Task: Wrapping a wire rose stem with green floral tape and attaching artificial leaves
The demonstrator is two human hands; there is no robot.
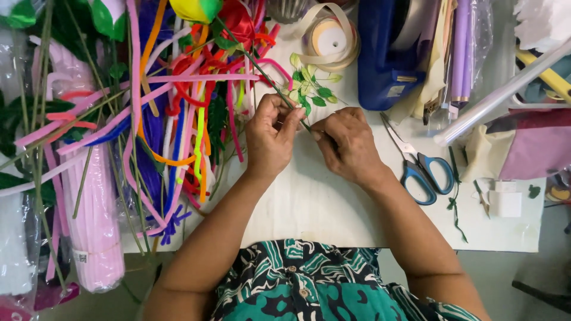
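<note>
Both my hands meet over the white table (321, 208), pinching a thin green flower stem (262, 70). My left hand (270, 137) grips the stem between thumb and fingers. My right hand (348, 142) is closed on the stem's lower end just beside it. The stem runs up and left to a yellow and green bud (193, 9). A small sprig of green paper leaves (309, 89) lies right behind my fingers.
A heap of coloured pipe cleaners (178, 107) and a pink bundle (92, 226) fill the left. Blue-handled scissors (419, 166) lie to the right. A ribbon roll (330, 38), a blue tape dispenser (386, 53) and rolled paper (499, 95) sit behind.
</note>
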